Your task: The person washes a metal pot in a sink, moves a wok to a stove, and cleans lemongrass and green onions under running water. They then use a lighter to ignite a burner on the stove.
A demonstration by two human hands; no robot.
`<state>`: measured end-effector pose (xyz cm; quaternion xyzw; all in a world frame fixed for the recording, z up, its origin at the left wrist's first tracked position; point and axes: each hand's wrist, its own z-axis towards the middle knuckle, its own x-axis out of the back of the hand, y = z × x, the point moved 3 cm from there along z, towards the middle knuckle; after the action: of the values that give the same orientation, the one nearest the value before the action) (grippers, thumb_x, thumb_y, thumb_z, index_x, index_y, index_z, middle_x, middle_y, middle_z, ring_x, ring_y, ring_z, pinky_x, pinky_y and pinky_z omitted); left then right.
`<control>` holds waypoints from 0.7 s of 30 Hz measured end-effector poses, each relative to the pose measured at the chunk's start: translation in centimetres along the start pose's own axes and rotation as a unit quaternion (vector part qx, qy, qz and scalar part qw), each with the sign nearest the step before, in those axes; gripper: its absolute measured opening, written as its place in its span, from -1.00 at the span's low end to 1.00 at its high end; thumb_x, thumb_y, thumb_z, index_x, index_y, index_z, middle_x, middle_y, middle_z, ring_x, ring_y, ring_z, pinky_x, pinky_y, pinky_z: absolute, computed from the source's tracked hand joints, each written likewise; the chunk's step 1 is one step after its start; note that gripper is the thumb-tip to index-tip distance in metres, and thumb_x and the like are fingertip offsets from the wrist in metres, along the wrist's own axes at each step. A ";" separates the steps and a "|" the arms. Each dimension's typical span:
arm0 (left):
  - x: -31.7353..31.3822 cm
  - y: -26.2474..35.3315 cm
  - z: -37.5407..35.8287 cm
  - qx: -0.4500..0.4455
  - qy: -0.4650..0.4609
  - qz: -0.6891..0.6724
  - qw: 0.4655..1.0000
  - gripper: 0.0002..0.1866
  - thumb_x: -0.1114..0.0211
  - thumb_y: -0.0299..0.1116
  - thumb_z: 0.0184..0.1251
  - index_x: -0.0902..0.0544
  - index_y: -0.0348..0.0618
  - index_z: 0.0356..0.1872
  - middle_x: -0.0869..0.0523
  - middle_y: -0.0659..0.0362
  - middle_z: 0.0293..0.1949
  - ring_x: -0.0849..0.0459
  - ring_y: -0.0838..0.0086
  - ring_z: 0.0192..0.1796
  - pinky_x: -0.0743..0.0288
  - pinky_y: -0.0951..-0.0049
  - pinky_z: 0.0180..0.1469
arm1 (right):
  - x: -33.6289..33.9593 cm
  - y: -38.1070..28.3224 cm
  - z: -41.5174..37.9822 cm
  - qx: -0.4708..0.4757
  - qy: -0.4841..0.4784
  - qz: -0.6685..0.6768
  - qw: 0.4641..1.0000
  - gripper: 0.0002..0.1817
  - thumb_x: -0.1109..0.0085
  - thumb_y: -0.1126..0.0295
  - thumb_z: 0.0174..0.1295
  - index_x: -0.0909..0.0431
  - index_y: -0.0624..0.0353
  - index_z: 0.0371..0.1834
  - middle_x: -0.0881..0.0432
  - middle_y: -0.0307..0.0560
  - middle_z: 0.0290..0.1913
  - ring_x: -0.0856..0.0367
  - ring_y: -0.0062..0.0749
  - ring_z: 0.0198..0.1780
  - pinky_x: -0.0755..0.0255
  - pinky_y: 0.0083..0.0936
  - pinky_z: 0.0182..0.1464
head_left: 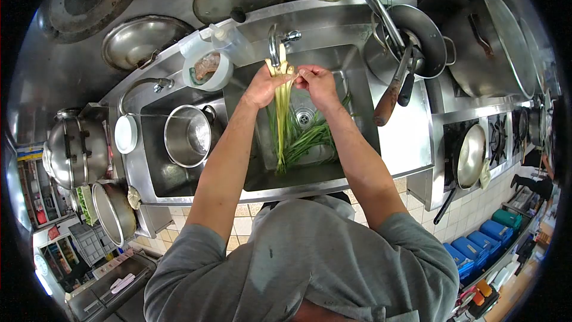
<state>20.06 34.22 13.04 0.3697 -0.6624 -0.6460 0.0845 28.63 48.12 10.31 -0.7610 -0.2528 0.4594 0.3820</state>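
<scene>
Pale stalks (282, 116) held up on the near side of the faucet (273, 45).

The left hand (261, 88) is wrapped round them, thumb across, just nearer than the faucet; the right hand (320, 86) has its fingertips pinched together beside them (on what exactly, I can't make out). Both forearms reach forward — and green leaves (307, 142) partly cover the sink floor (262, 146).

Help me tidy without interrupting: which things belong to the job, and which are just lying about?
In use: left hand, right hand, green stalks, basin beneath them.

Apparently lying about: steel pot in the other basin, stovetop pan, wood-handled utensil.
</scene>
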 end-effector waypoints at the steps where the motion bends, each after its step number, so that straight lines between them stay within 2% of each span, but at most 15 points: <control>1: 0.1 -0.2 0.0 0.010 0.010 -0.001 1.000 -0.71 -0.37 -0.52 0.32 -0.55 -0.23 0.02 -0.72 0.12 -0.10 -0.73 0.38 -0.08 -0.61 0.32 0.04 | 0.0 -0.2 -0.2 0.005 0.017 -0.028 0.999 -0.81 -0.10 0.48 0.43 -0.62 0.39 -0.05 -0.70 -0.11 -0.31 -0.63 -0.53 -0.37 -0.61 -0.54 -0.28; 5: 0.3 -0.3 0.1 0.045 0.025 -0.023 0.998 -0.64 -0.36 -0.53 0.32 -0.49 -0.22 0.09 -0.72 0.11 -0.09 -0.72 0.37 -0.06 -0.62 0.29 0.04 | 0.6 -0.7 -0.4 0.027 0.065 -0.110 0.991 -0.80 -0.10 0.47 0.44 -0.61 0.33 0.00 -0.70 -0.11 -0.27 -0.62 -0.54 -0.36 -0.59 -0.55 -0.32; 12: -1.2 -0.3 0.2 0.003 0.016 0.032 0.999 -0.63 -0.40 -0.50 0.30 -0.49 -0.29 0.06 -0.73 0.09 -0.09 -0.73 0.38 -0.08 -0.62 0.32 0.04 | 0.2 -1.5 -1.5 -0.003 0.017 -0.032 0.999 -0.74 -0.15 0.46 0.42 -0.58 0.32 0.10 -0.70 -0.10 -0.19 -0.66 -0.52 -0.29 -0.60 -0.56 -0.30; 14: -1.3 -0.4 0.1 -0.005 0.003 0.014 1.000 -0.66 -0.44 -0.52 0.25 -0.51 -0.32 -0.02 -0.73 0.10 -0.12 -0.73 0.40 -0.07 -0.60 0.37 0.04 | -0.4 -2.5 -2.0 0.052 -0.004 -0.076 0.996 -0.75 -0.21 0.45 0.39 -0.60 0.35 0.06 -0.70 -0.15 -0.28 -0.65 -0.55 -0.35 -0.56 -0.58 -0.35; 15: -1.3 -0.5 0.1 -0.005 0.001 0.015 1.000 -0.66 -0.44 -0.52 0.25 -0.51 -0.32 -0.02 -0.73 0.10 -0.12 -0.73 0.40 -0.07 -0.60 0.37 0.04 | -0.2 -2.4 -1.9 0.054 -0.003 -0.076 0.996 -0.75 -0.21 0.45 0.39 -0.60 0.35 0.06 -0.70 -0.15 -0.28 -0.65 -0.55 -0.35 -0.56 -0.58 -0.35; 17: -1.5 -0.6 0.1 0.027 -0.038 0.019 0.999 -0.67 -0.43 -0.51 0.27 -0.50 -0.32 -0.02 -0.73 0.09 -0.13 -0.73 0.38 -0.09 -0.59 0.36 0.05 | -0.2 -2.4 -1.8 0.064 -0.050 -0.158 0.984 -0.77 -0.25 0.46 0.36 -0.64 0.38 -0.01 -0.69 -0.14 -0.34 -0.63 -0.56 -0.39 -0.55 -0.58 -0.35; 21: -2.3 -0.4 -0.3 0.006 -0.067 0.001 0.998 -0.70 -0.40 -0.51 0.30 -0.51 -0.32 -0.04 -0.73 0.08 -0.15 -0.72 0.38 -0.09 -0.58 0.34 0.07 | 0.0 -2.6 -1.8 0.050 -0.047 -0.152 0.986 -0.82 -0.25 0.44 0.37 -0.67 0.37 -0.13 -0.68 -0.14 -0.40 -0.61 -0.57 -0.43 -0.54 -0.58 -0.36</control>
<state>22.01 35.39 13.58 0.3253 -0.6711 -0.6651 0.0377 30.13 49.05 12.95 -0.6708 -0.3602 0.4434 0.4729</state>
